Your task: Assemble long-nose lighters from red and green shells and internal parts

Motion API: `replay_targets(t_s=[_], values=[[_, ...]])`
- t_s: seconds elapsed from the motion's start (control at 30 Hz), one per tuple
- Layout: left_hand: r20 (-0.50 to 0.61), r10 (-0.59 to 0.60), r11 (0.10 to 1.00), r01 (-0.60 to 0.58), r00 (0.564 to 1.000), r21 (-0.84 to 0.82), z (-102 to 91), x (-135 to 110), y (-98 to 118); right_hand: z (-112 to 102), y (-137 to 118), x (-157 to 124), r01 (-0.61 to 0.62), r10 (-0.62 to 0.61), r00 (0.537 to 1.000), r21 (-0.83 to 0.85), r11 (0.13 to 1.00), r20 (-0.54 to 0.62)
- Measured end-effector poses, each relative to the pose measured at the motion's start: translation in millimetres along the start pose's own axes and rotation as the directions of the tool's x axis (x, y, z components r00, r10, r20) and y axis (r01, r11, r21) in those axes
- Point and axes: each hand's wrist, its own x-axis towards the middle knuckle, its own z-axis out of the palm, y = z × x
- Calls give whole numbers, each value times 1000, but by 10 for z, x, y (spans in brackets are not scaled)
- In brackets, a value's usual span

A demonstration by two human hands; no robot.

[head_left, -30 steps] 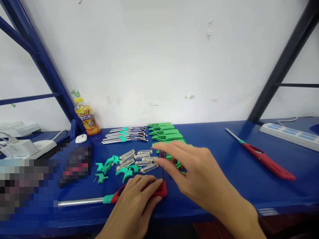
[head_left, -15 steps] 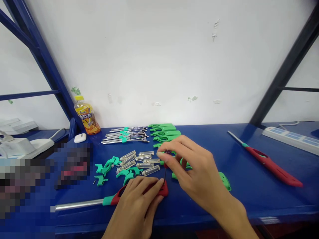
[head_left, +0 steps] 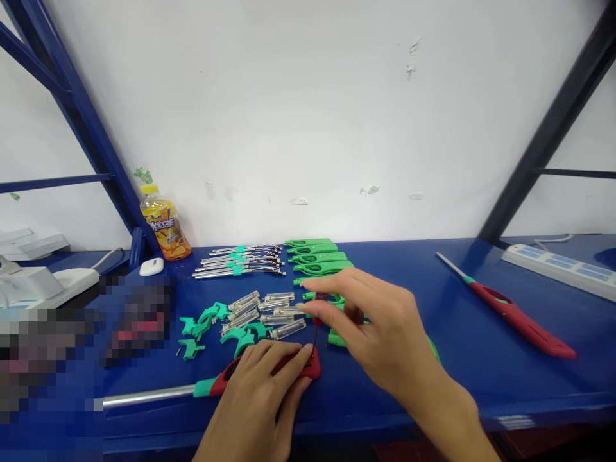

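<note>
On the blue table lies a red lighter with a long metal tube (head_left: 314,367), its tube pointing left. My left hand (head_left: 262,385) rests closed over its handle and pins it down, hiding much of the red body. Above the handle's right end, my right hand (head_left: 370,321) pinches a small screwdriver (head_left: 317,321) with a dark red grip between thumb and index finger. Its thin dark shaft runs down to the lighter's handle beside my left fingertips; the tip's exact seat is hidden. Green handle shells (head_left: 320,258) lie behind and partly under my right hand.
Clear fuel tanks (head_left: 289,328), teal triggers (head_left: 238,337) and metal tubes with wires (head_left: 238,262) lie behind my left hand. Another red lighter (head_left: 520,319) rests at right, near a power strip (head_left: 558,266). A bottle (head_left: 166,228) and white case (head_left: 151,266) stand back left.
My right index finger has lifted and straightened a little on the screwdriver's grip, showing more of it. The view has shifted slightly; my left hand still presses on the lighter.
</note>
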Motion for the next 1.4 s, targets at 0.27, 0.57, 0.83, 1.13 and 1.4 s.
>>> replay_targets(t_s=[0.27,0.57,0.83,1.13,1.4], values=[[-7,25,1000,-25,1000,-1,-9,-19,-32,148,37,15,-99,117,992,269,958,-52],[-19,25,999,-26,999,-27,-5,1,14,-6,44,18,-222,95,961,521,824,260],[-8,15,1000,-15,1000,-20,-4,-12,7,-42,109,57,-289,192,953,512,809,235],[-14,30,1000,-30,999,7,-7,21,9,-3,28,-7,-472,242,878,664,581,412],[-64,37,999,-36,997,18,-9,12,13,-30,115,25,-459,144,876,703,543,461]])
